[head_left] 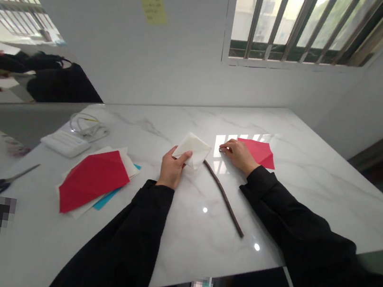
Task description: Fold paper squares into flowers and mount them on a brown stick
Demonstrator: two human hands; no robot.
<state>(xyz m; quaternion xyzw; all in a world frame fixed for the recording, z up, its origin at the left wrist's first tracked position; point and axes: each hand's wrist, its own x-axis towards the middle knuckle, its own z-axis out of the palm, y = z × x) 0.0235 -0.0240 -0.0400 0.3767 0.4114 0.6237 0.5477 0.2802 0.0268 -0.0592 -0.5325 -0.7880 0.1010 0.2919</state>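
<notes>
My left hand (pixel 172 167) grips a small folded piece of white paper (pixel 192 149), thumb on top and fingers beneath. To its right, my right hand (pixel 239 154) is held low over the tabletop, its fingertips pinched together. Whatever they may hold is too small to make out. A pinkish-red paper (pixel 262 152) lies just behind that hand, partly covered by it. Between my forearms rests a thin brown stick (pixel 224 195), its upper end close to the white paper. Left of my left sleeve is a pile of sheets with a red paper (pixel 95 182) uppermost, and white and blue paper (pixel 107 198) showing below.
Scissors (pixel 6 181) lie at the far left of the marbled table (pixel 189 253). Behind the paper pile are a white packet (pixel 65 143) and a coiled clear cord (pixel 89 127). A wall with a yellow note (pixel 154 8) and a barred window bounds the back.
</notes>
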